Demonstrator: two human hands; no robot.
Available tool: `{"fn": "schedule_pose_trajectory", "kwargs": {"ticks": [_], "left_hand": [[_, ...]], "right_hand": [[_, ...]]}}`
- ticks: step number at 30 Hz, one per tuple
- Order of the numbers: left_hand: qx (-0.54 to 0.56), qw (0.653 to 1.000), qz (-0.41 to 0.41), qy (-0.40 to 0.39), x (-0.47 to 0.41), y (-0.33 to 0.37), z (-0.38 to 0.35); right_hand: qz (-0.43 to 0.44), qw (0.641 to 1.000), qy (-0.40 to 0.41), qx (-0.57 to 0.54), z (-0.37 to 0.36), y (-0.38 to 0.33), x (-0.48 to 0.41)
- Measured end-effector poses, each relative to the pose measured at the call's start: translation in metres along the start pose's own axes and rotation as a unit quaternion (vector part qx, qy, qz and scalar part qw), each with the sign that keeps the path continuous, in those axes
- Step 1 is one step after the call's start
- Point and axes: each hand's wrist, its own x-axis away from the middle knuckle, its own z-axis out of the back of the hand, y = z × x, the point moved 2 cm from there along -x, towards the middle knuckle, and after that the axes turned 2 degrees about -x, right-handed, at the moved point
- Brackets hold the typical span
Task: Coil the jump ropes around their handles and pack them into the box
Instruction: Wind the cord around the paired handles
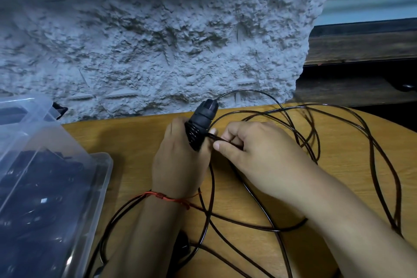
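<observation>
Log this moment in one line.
step: coiling | left-hand grip: holds handle | right-hand grip: pinches rope | box: left of hands

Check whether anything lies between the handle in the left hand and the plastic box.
Nothing visible: only bare table separates the handle, gripped by the left hand, from the box at left. Loose rope trails rightward and under the wrists.

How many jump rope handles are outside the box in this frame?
2: one handle gripped in the left hand; a second handle, partly hidden and less certain, lies on the table under the left forearm.
</observation>
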Motion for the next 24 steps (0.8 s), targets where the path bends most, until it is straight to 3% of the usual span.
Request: {"fn": "schedule_pose_trajectory", "kwargs": {"ticks": [6, 11, 18, 22, 24], "left_hand": [[-0.068, 0.994, -0.017, -0.086, 0.002, 0.007, 0.001], [-0.09, 0.974, -0.114, -0.174, 0.007, 0.013, -0.002], [-0.035, 0.954, -0.23, -0.189, 0.011, 0.016, 0.0], [0.018, 0.946, -0.275, -0.168, 0.013, 0.016, 0.001], [0.099, 0.942, -0.271, -0.171, 0.013, 0.015, 0.0]], "right_hand": [[0.04, 0.989, 0.042, 0.135, 0.019, -0.006, 0.002], [0.081, 0.977, 0.077, 0.179, 0.026, 0.008, -0.004], [0.088, 0.991, 0.081, 0.065, 0.037, 0.027, -0.006], [0.052, 0.997, 0.021, -0.045, 0.037, 0.034, -0.008], [0.041, 0.994, -0.008, -0.105, 0.035, 0.037, -0.009]]}}
